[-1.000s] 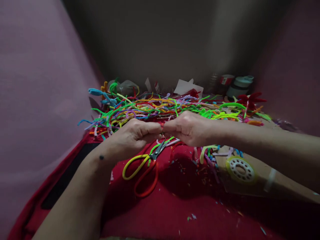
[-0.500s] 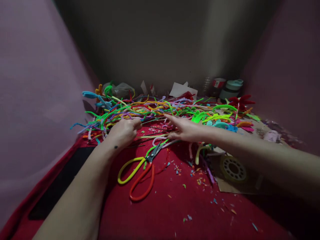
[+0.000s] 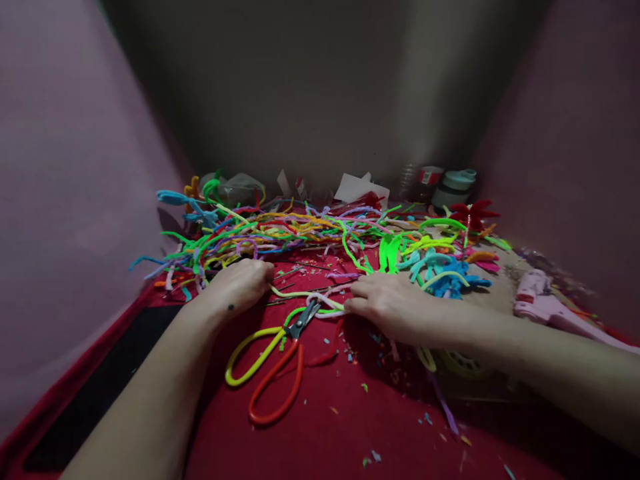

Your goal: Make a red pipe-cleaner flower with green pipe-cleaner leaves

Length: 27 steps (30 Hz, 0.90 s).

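Head view: left hand (image 3: pixel 240 283) curled at one end of pale yellow strand (image 3: pixel 295 295), right hand (image 3: pixel 385 303) low by other end, fingers bent; can't tell if either grips. Strand runs between hands over red cloth (image 3: pixel 320 413), near scissors (image 3: pixel 296 327), colourful pile (image 3: pixel 300 227) beyond.

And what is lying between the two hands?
In the head view, among other bits, a pale yellow strand, a pale pink loop, thin dark rods and the scissors' tip lie between the left hand and the right hand.
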Available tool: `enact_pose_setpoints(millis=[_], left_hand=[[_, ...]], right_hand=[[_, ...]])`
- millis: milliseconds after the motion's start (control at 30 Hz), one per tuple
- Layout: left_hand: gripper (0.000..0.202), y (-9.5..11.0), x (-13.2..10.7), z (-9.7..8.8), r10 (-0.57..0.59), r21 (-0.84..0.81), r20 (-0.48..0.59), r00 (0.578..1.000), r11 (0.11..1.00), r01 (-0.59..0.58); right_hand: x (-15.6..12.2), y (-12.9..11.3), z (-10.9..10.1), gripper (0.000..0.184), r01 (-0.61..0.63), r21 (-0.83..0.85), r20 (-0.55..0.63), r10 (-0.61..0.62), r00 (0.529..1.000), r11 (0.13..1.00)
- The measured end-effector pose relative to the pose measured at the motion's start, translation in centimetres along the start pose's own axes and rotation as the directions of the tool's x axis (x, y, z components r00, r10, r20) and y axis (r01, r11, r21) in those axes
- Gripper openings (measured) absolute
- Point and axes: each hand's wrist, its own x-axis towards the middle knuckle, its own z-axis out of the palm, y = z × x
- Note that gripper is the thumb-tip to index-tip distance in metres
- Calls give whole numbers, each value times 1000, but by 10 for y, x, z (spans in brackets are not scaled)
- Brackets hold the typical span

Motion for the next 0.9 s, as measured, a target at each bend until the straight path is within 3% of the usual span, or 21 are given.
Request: enact_pose_setpoints(millis=[100, 200, 333, 400, 500, 600, 900], left_hand=[[19, -1, 0, -2, 33, -24, -35, 999, 999, -34], [31, 0, 4, -1, 73, -45, -120, 990, 996, -79], [43, 1, 10, 7, 17, -33, -222, 975, 999, -25], [44, 2, 12, 10, 1, -26, -238, 971, 1000, -7], [41, 2, 11, 11, -2, 7, -284, 959, 1000, 4], [37, 1, 8, 8, -24, 45, -324, 946, 998, 41], [37, -1, 7, 4, -111, 81, -361, 926, 985, 150]], right_hand=[[1, -6, -7, 15, 5, 67, 15, -6, 1000, 998], [22, 10, -19, 23, -42, 169, -54, 51, 997, 985], [68, 49, -13, 26, -204, -45, -133, 197, 971, 978], [90, 62, 0, 40, -275, -201, -228, 228, 947, 940], [113, 73, 17, 55, -300, -307, -222, 239, 945, 903], [126, 80, 20, 54, -336, -286, -150, 305, 941, 897], [136, 105, -19, 46, -401, -225, -175, 369, 913, 888]])
